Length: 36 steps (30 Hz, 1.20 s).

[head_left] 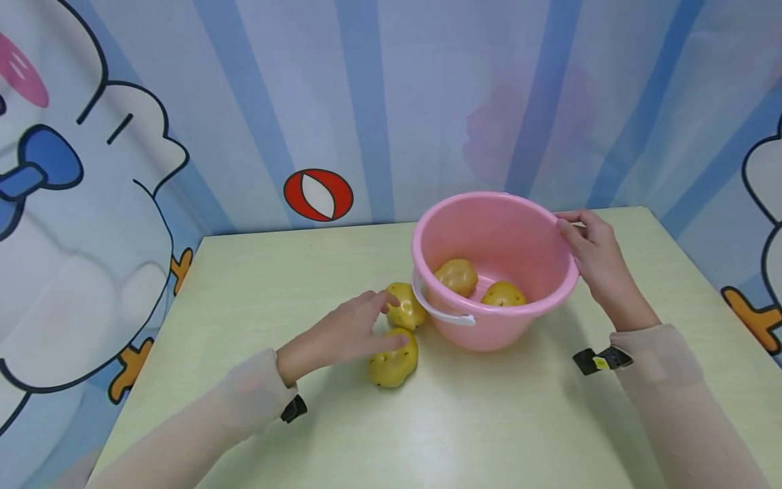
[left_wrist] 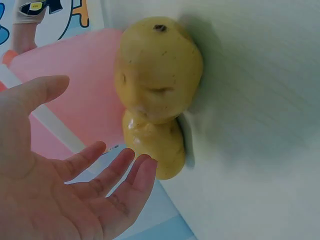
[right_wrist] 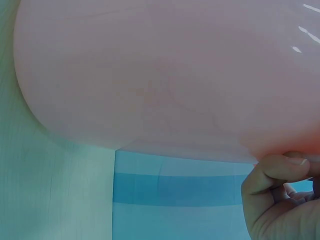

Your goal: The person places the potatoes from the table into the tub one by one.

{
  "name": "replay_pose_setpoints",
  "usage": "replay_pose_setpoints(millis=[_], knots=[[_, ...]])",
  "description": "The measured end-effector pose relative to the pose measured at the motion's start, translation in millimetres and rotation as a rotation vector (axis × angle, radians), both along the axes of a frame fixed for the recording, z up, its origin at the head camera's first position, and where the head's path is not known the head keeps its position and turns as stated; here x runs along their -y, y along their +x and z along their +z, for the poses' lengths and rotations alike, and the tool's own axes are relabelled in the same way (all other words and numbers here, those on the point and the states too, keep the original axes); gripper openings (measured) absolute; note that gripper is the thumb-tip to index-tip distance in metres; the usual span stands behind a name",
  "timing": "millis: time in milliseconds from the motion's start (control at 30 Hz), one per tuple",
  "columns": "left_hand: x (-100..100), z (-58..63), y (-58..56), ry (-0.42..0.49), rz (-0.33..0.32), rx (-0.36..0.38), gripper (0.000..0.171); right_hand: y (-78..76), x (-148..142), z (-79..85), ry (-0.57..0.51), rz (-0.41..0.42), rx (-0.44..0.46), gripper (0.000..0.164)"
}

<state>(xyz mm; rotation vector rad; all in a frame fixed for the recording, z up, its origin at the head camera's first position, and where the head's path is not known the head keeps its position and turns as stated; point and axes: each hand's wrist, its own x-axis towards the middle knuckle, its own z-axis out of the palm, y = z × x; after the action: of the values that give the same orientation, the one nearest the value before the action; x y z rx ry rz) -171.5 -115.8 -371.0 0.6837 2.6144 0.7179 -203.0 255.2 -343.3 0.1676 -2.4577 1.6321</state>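
Observation:
A pink bucket (head_left: 489,333) with a white handle (head_left: 449,315) stands on the table, its mouth tipped toward the head camera. Two yellow potatoes lie inside: one potato (head_left: 458,276) at the left, another potato (head_left: 504,294) nearer the front. My right hand (head_left: 594,258) pinches the bucket's right rim between thumb and fingers. Outside, left of the bucket, a far potato (head_left: 406,307) and a near potato (head_left: 393,360) touch each other. My left hand (head_left: 342,333) hovers over this pair with fingers spread; in the left wrist view nothing lies in its palm (left_wrist: 50,200).
The pale wooden table (head_left: 293,272) ends at a blue striped backdrop (head_left: 421,102) with cartoon figures. Its back edge runs just behind the bucket. Black straps (head_left: 601,361) sit at both wrists.

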Motion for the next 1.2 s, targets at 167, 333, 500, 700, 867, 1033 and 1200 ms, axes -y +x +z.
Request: replay_pose_setpoints(millis=[167,333,500,700,867,1033,1200], knots=[[-2.8,-10.2,5.0,-0.017,-0.018,-0.005,0.065,0.2,0.1,-0.5,-0.002,0.002,0.002,0.046],[-5.0,-20.8,10.1,-0.041,-0.035,-0.008,0.064,0.3,-0.1,-0.9,0.005,0.0,0.003,0.046],[-6.8,-29.0,13.7,-0.047,-0.037,-0.004,0.062,0.7,1.0,-1.1,0.008,-0.004,0.002,0.046],[-7.6,-35.1,16.6,-0.062,-0.044,-0.026,0.059,1.4,1.7,-0.5,0.002,0.004,-0.002,0.046],[-8.1,-35.5,18.3,-0.054,-0.043,-0.025,0.06,1.0,1.0,0.7,0.0,0.002,0.002,0.047],[-9.2,-38.3,18.3,-0.05,-0.04,-0.022,0.063,0.6,0.5,1.5,-0.001,-0.001,0.007,0.047],[-10.6,-42.4,18.4,-0.065,-0.044,-0.044,0.064,1.3,0.1,1.1,-0.012,0.003,0.006,0.046]])
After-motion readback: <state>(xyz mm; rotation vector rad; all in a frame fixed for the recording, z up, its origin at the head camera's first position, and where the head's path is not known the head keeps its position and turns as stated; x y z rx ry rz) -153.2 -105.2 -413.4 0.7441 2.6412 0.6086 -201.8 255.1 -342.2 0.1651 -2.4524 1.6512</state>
